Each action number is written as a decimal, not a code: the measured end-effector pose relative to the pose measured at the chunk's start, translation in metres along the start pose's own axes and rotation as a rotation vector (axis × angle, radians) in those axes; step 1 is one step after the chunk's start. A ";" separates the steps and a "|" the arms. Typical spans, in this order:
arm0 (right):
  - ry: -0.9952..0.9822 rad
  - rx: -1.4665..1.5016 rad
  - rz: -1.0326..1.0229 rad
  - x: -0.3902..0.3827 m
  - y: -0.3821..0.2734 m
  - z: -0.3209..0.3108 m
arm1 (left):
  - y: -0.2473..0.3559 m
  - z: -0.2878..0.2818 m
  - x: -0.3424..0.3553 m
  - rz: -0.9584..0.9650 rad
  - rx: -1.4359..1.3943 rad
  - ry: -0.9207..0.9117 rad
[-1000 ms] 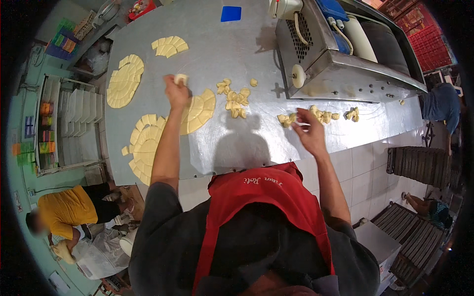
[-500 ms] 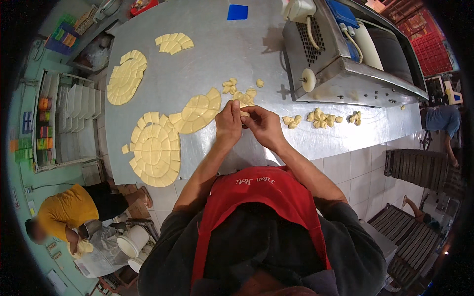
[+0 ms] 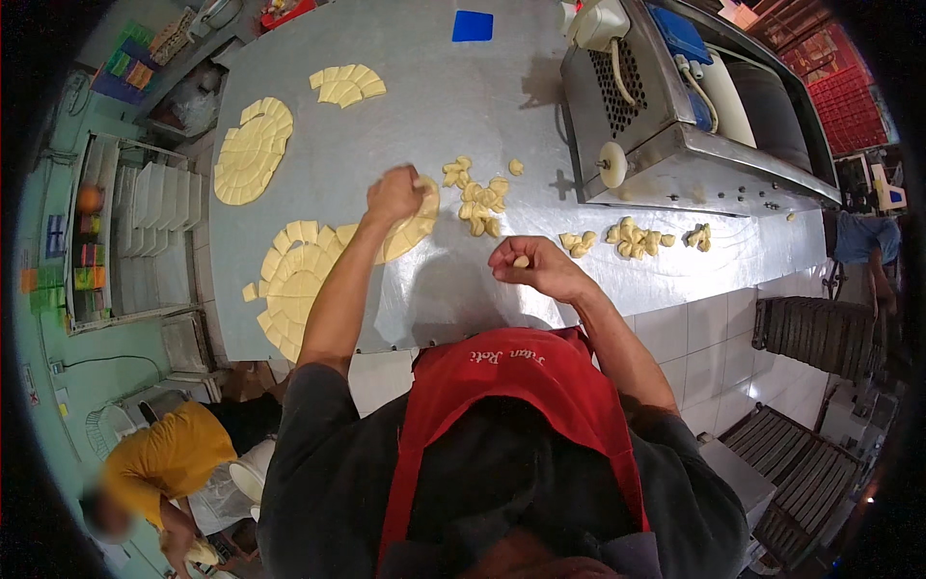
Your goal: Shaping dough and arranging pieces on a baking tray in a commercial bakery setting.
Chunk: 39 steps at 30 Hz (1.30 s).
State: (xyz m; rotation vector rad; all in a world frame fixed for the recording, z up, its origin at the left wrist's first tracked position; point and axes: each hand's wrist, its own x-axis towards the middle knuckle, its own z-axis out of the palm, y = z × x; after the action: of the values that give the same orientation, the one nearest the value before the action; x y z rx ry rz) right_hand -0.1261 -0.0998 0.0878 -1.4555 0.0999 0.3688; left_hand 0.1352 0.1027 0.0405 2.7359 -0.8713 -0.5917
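On the grey metal desk (image 3: 434,116), sheets of pale yellow dough lie scored into small wedges and blocks: an oval sheet (image 3: 253,159) at the far left, a fan-shaped piece (image 3: 347,87) beyond it, a large round (image 3: 294,285) near the front edge, partly behind the left forearm, and a smaller sheet (image 3: 413,232) touching that round. Over this smaller sheet is the left hand (image 3: 394,198), its fingers curled; whether it grips a piece cannot be told. The right hand (image 3: 545,267) hangs over the desk's front part, pinching a small dough piece (image 3: 522,261) between thumb and bent fingers. Between the hands and farther back sits a cluster of knobbly shaped pieces (image 3: 482,198), with a single shaped piece (image 3: 516,167) just beside it. Right of the right hand, more shaped dough lies in a row: a small group (image 3: 578,244), a larger heap (image 3: 634,237) and another little group (image 3: 698,236), all in front of a steel machine (image 3: 666,169). A blue square (image 3: 473,26) lies near the top of the view.
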 end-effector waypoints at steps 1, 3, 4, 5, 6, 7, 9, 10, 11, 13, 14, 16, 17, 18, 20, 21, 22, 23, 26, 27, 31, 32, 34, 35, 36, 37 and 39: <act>0.123 -0.078 0.040 0.001 0.000 0.000 | 0.010 -0.010 0.001 -0.103 -0.149 0.130; 0.311 -0.179 0.028 0.011 -0.002 0.006 | 0.005 -0.002 -0.002 -0.130 -0.519 0.469; 0.297 -0.184 0.019 0.018 -0.004 0.010 | -0.003 0.016 -0.006 -0.139 -0.517 0.483; 0.359 -0.125 -0.005 0.025 -0.005 0.014 | -0.002 0.036 -0.013 -0.095 -0.828 0.384; 0.440 -0.062 -0.028 0.030 -0.006 0.016 | 0.012 0.044 -0.020 -0.033 -1.135 0.261; 0.474 -0.075 -0.089 0.034 -0.007 0.020 | 0.023 0.053 -0.033 -0.029 -1.137 0.255; 0.442 -0.071 -0.042 0.034 -0.011 0.020 | 0.071 0.035 -0.068 0.097 -1.442 0.327; 0.373 -0.073 0.000 0.034 -0.013 0.023 | 0.087 0.021 -0.083 0.099 -1.442 0.326; 0.363 -0.038 -0.092 0.038 -0.006 0.027 | 0.103 0.006 -0.097 0.239 -1.407 0.302; 0.347 -0.131 -0.081 0.040 0.001 0.032 | 0.127 -0.023 -0.122 0.377 -1.352 0.277; 0.336 -0.220 -0.072 0.043 -0.001 0.035 | 0.127 -0.028 -0.124 0.375 -1.352 0.293; 0.299 -0.058 -0.205 0.029 -0.003 0.038 | 0.127 -0.036 -0.123 0.305 -1.448 0.203; 0.392 0.040 -0.245 0.018 -0.024 0.046 | 0.114 -0.028 -0.119 0.277 -1.560 0.114; 0.502 0.142 -0.281 0.007 -0.035 0.049 | 0.107 -0.019 -0.119 0.283 -1.560 0.115; 0.510 0.126 -0.315 -0.006 -0.030 0.042 | 0.102 -0.008 -0.121 0.147 -1.644 -0.145; 0.534 -0.006 -0.212 -0.013 -0.028 0.040 | 0.111 -0.002 -0.126 0.083 -1.566 -0.115; 0.559 -0.135 -0.103 -0.019 -0.025 0.040 | 0.117 0.005 -0.128 0.092 -1.561 -0.141; 0.588 -0.130 -0.097 -0.025 -0.022 0.040 | 0.123 0.014 -0.129 0.075 -1.466 -0.131; 0.808 -0.667 -0.316 -0.041 -0.010 0.042 | 0.130 0.053 -0.131 0.049 -1.389 -0.195; 0.818 -0.638 -0.222 -0.048 -0.012 0.043 | 0.135 0.063 -0.134 0.009 -1.428 -0.221; 0.774 -0.486 -0.008 -0.077 0.004 0.036 | 0.170 0.090 -0.136 -0.094 -1.412 -0.212; 0.788 -0.487 -0.001 -0.084 0.008 0.035 | 0.178 0.096 -0.136 -0.127 -1.364 -0.209; 0.904 -0.530 -0.054 -0.095 0.016 0.030 | 0.196 0.108 -0.138 -0.085 -1.315 -0.141; 0.912 -0.527 -0.053 -0.102 0.016 0.028 | 0.207 0.109 -0.140 -0.008 -1.169 -0.019; 0.930 -0.503 -0.071 -0.108 0.015 0.026 | 0.217 0.110 -0.142 0.067 -1.020 0.102; 0.945 -0.479 -0.092 -0.115 0.014 0.022 | 0.225 0.113 -0.140 0.070 -1.018 0.103; 0.897 -0.275 -0.063 -0.127 0.021 0.008 | 0.245 0.118 -0.136 0.178 -0.759 0.267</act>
State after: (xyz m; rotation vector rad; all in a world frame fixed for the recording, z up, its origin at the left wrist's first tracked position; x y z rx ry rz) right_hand -0.2534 -0.1144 0.1054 -1.7996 0.7429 -0.3613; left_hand -0.1412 -0.0231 0.0535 1.9699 -0.6384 -0.3963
